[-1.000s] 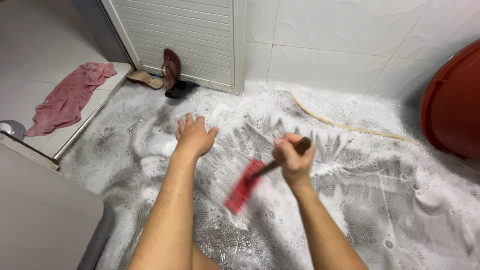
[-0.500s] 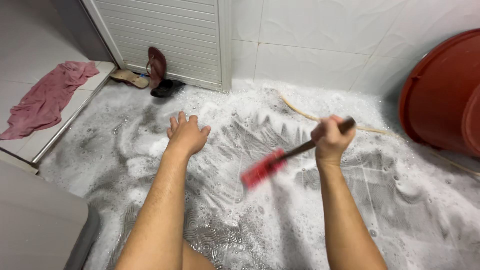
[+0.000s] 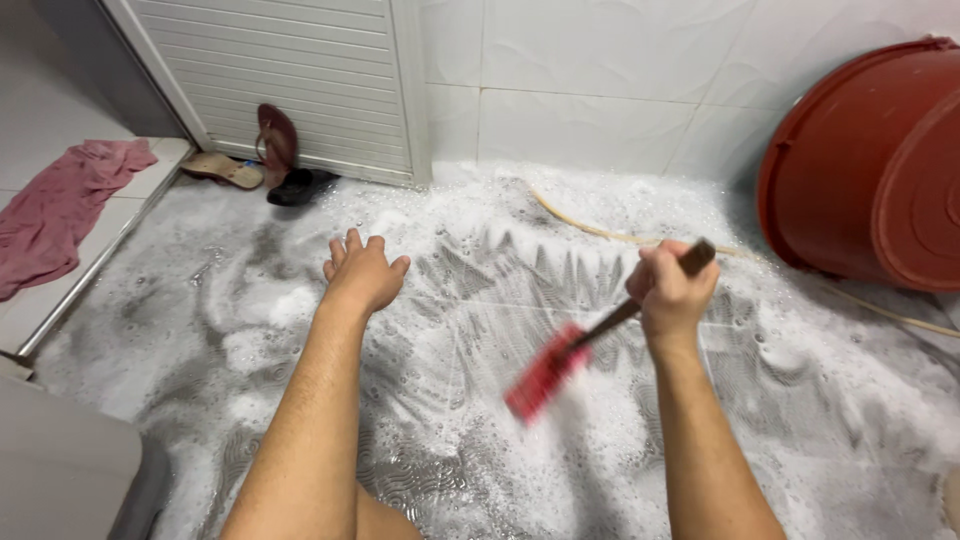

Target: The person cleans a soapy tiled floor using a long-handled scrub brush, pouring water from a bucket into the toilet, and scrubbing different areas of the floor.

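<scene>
My right hand [image 3: 670,285] is closed around the dark handle of a scrubbing brush [image 3: 548,370] with a red bristle head, which is blurred and touches the soapy floor. My left hand [image 3: 362,270] lies flat on the foam-covered floor [image 3: 470,300], fingers spread, holding nothing. Brush strokes have left fan-shaped marks in the suds between the two hands.
Red plastic tubs [image 3: 880,170] stand at the right against the white tiled wall. A thin yellowish hose [image 3: 600,232] runs across the foam. Sandals [image 3: 270,150] lie by the white louvred door [image 3: 270,70]. A pink cloth [image 3: 55,205] lies past the door sill at the left.
My right hand swept the brush to the right, then drew it back toward me and lower. The view shifted right, showing more of the red tubs. My left hand stayed planted.
</scene>
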